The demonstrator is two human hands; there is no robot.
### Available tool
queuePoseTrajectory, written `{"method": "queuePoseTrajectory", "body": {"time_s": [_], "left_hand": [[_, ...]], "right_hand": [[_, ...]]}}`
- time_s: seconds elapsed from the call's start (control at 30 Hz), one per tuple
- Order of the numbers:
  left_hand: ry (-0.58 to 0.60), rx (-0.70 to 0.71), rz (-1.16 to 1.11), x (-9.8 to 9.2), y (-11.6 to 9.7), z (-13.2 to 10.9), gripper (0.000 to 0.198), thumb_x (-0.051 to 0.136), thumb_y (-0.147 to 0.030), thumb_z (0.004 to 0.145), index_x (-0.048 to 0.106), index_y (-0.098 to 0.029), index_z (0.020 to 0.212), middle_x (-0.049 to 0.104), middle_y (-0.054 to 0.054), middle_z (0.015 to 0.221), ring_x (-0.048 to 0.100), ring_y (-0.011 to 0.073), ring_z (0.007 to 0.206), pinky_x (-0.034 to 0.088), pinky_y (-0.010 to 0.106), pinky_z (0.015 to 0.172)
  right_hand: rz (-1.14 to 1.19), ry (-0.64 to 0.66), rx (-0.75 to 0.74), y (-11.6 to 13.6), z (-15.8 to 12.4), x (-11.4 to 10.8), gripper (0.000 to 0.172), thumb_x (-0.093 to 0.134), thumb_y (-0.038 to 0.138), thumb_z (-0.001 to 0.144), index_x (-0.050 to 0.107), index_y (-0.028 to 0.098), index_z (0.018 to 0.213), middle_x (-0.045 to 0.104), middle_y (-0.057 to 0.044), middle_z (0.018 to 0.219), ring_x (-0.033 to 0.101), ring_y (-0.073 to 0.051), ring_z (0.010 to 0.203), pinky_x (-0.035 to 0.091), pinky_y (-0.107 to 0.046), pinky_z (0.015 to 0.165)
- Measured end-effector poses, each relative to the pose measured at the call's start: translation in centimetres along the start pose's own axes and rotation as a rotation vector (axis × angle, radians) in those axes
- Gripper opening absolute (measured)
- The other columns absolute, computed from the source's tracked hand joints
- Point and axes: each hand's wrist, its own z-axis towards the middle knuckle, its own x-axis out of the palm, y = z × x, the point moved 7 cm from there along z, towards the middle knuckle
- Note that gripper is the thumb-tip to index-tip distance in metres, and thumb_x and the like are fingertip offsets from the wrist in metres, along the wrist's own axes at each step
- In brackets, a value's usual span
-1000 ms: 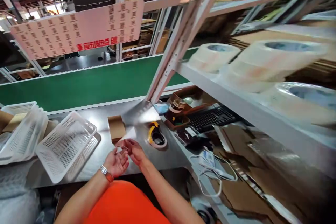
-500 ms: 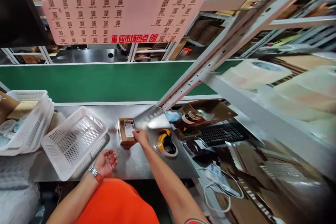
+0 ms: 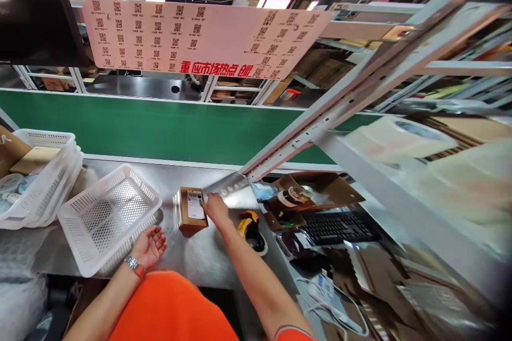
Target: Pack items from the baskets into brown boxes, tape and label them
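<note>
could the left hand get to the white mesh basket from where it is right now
Probably yes. The left hand rests open, palm up, on the steel table right beside the near corner of the white mesh basket, with nothing between them. The right hand is busy at the small cardboard box.

Small brown cardboard box, matt, w/ white paper label; sits on glossy brushed-metal bench. White perforated plastic basket at bench's left edge, smooth.
</note>
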Motion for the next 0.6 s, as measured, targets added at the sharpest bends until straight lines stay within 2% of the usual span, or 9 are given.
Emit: {"method": "queuePoseTrajectory", "body": {"time_s": [0.07,0.13,0.23,0.3,0.47,0.6], "left_hand": [[-0.014,0.018,-0.026,0.4,0.4,0.1,0.015,0.059,-0.013,0.105,0.068,-0.013,0.093,0.075,0.002,0.07,0.072,0.0132,0.055,0.058,0.023,0.059],[-0.027,0.022,-0.043,0.8,1.0,0.2,0.02,0.056,-0.014,0.108,0.068,-0.012,0.093,0.075,0.003,0.069,0.072,0.0134,0.053,0.058,0.023,0.057],[-0.053,0.017,-0.049,1.3,2.2,0.4,0.025,0.052,-0.014,0.11,0.068,-0.011,0.092,0.075,0.004,0.068,0.071,0.0136,0.052,0.057,0.024,0.056],[-0.071,0.029,-0.059,1.5,2.8,0.5,0.026,0.052,-0.014,0.11,0.069,-0.011,0.091,0.075,0.005,0.068,0.071,0.0138,0.052,0.057,0.024,0.056],[-0.118,0.075,-0.072,1.5,4.0,0.9,0.024,0.053,-0.013,0.109,0.069,-0.011,0.09,0.074,0.004,0.068,0.071,0.0144,0.052,0.056,0.025,0.057],[-0.162,0.085,-0.082,1.3,5.1,1.4,0.023,0.053,-0.014,0.109,0.068,-0.011,0.091,0.074,0.004,0.068,0.07,0.0144,0.051,0.056,0.025,0.056]], "right_hand": [[0.06,-0.011,-0.142,1.7,-0.3,1.7,0.04,0.063,0.012,0.094,0.073,0.011,0.133,0.067,-0.024,0.151,0.06,-0.034,0.142,0.046,-0.041,0.119],[0.102,0.0,-0.246,3.1,-0.8,3.9,0.047,0.057,0.013,0.096,0.068,0.012,0.142,0.061,-0.022,0.16,0.054,-0.032,0.15,0.041,-0.042,0.126],[0.101,0.02,-0.333,4.0,-1.6,7.0,0.054,0.056,0.025,0.1,0.062,0.009,0.152,0.053,-0.026,0.168,0.043,-0.037,0.161,0.03,-0.054,0.135],[0.025,0.023,-0.385,4.0,-1.7,8.2,0.063,0.054,0.037,0.103,0.056,0.005,0.158,0.045,-0.028,0.173,0.035,-0.041,0.166,0.023,-0.06,0.137],[-0.092,0.07,-0.495,2.3,-1.5,8.9,0.081,0.051,0.059,0.104,0.047,0.008,0.167,0.037,-0.025,0.179,0.027,-0.043,0.169,0.019,-0.06,0.138],[-0.043,0.108,-0.502,-0.4,-2.4,8.6,0.085,0.048,0.062,0.105,0.038,0.012,0.173,0.031,-0.022,0.182,0.02,-0.043,0.171,0.01,-0.067,0.138]]}}
